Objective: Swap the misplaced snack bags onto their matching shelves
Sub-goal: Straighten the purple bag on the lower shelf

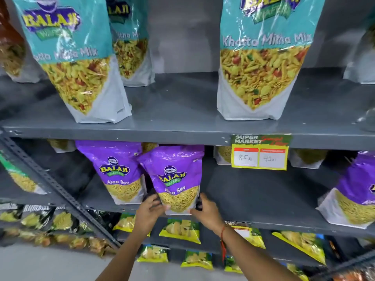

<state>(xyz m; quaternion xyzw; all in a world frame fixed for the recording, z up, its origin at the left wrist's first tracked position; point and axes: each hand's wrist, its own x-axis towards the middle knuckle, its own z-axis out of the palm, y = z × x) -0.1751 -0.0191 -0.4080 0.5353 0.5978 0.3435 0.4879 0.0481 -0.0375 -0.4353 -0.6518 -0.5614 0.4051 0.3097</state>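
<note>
Purple Aloo Sev bag (178,179) stands upright on middle shelf (253,199), L hand (149,212) & R hand (207,211) grip grasping its bottom corners.

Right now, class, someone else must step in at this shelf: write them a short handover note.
Left hand and right hand both grip the bottom corners of a purple Aloo Sev bag, at the front edge of the middle shelf.
A second purple bag stands just to its left; another sits far right.
Teal Khatta Mitha bags fill the upper shelf.
Done: no stray visible on these two shelves.
Left: seat this bag, let go, check other shelves.
</note>
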